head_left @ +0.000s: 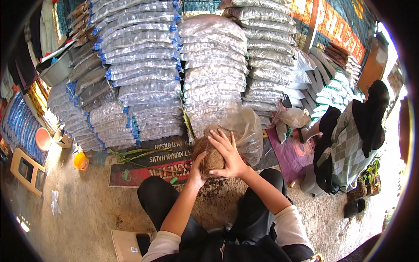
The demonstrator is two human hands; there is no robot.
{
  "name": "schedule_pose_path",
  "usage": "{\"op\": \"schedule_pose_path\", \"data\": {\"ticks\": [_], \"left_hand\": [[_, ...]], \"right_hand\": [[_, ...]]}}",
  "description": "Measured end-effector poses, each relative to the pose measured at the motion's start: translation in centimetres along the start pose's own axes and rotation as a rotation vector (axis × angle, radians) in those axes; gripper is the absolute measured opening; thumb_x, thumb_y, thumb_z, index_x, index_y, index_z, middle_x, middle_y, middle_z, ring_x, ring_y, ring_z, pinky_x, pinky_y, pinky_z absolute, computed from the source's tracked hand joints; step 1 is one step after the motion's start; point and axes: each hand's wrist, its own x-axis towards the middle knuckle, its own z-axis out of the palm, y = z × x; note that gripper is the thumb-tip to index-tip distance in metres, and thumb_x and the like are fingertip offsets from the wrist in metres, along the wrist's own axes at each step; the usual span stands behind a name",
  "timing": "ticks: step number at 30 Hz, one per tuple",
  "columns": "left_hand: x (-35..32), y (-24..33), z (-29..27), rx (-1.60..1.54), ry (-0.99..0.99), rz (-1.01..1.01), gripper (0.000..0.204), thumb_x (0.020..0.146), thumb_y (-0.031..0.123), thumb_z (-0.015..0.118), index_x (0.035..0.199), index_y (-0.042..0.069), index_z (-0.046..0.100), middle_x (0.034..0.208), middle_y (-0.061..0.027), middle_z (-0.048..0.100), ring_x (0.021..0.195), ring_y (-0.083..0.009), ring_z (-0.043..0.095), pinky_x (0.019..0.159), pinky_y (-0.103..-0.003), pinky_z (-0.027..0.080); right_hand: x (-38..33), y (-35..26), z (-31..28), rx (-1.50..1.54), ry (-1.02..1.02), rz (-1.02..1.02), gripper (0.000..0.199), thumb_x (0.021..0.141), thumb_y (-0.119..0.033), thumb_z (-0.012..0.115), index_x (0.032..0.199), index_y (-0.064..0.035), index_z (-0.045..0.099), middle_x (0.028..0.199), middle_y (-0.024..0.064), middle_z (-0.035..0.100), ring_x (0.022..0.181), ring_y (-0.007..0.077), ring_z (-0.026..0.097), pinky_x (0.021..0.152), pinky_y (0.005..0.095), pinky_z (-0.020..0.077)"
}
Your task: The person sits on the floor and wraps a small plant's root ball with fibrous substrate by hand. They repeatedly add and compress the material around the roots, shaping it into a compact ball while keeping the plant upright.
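Observation:
A round ball of brown coconut fibre (214, 162) sits between my two hands, above the banner on the ground. My left hand (197, 169) cups its left side. Across its top and right side lies my right hand (228, 153), fingers spread and thumb pressing the front. A clear plastic bag (249, 133) stands just beyond, to the right of the ball. Behind the ball rises a long green leaf (189, 126); whether it joins the ball cannot be seen. Long green leaves (142, 153) and a small green roll (173, 180) lie on the banner to the left.
Tall stacks of filled plastic sacks (144, 74) line the far side. Another person (353, 139) sits at the right, beside a purple mat (286, 155). A yellow cup (80, 161) and a beige stool (27, 171) are at the left. A phone (143, 242) lies on cardboard near me.

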Motion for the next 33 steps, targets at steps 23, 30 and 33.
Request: {"op": "schedule_pose_path", "data": {"ticks": [23, 30, 33], "left_hand": [[0.8, -0.2, 0.1, 0.811, 0.224, 0.500, 0.054, 0.096, 0.044, 0.028, 0.111, -0.003, 0.050, 0.102, -0.0125, 0.056, 0.094, -0.0203, 0.054, 0.082, -0.036, 0.041], [0.3, 2.8, 1.5, 1.529, 0.491, 0.682, 0.039, 0.095, 0.036, 0.037, 0.101, 0.005, 0.061, 0.086, -0.0126, 0.062, 0.080, -0.0288, 0.059, 0.071, -0.038, 0.045], [-0.1, 2.7, 1.3, 1.190, 0.414, 0.675, 0.044, 0.094, 0.033, 0.043, 0.127, 0.004, 0.043, 0.123, -0.0151, 0.049, 0.112, -0.0271, 0.048, 0.095, -0.039, 0.037]], "right_hand": [[-2.9, 0.6, 6.6, 1.236, 0.382, 0.500, 0.088, 0.067, -0.013, 0.075, 0.137, -0.0047, 0.024, 0.128, 0.0118, 0.042, 0.119, 0.0212, 0.041, 0.101, 0.0347, 0.0331], [-2.3, 1.2, 5.3, 1.133, 0.478, 0.616, 0.078, 0.066, -0.009, 0.074, 0.132, -0.0019, 0.033, 0.120, 0.0124, 0.049, 0.110, 0.0212, 0.049, 0.096, 0.0347, 0.0387], [-2.4, 1.8, 5.4, 1.001, 0.603, 0.613, 0.078, 0.065, -0.009, 0.075, 0.131, -0.0008, 0.032, 0.120, 0.0134, 0.048, 0.109, 0.0217, 0.049, 0.095, 0.0350, 0.0396]]}}
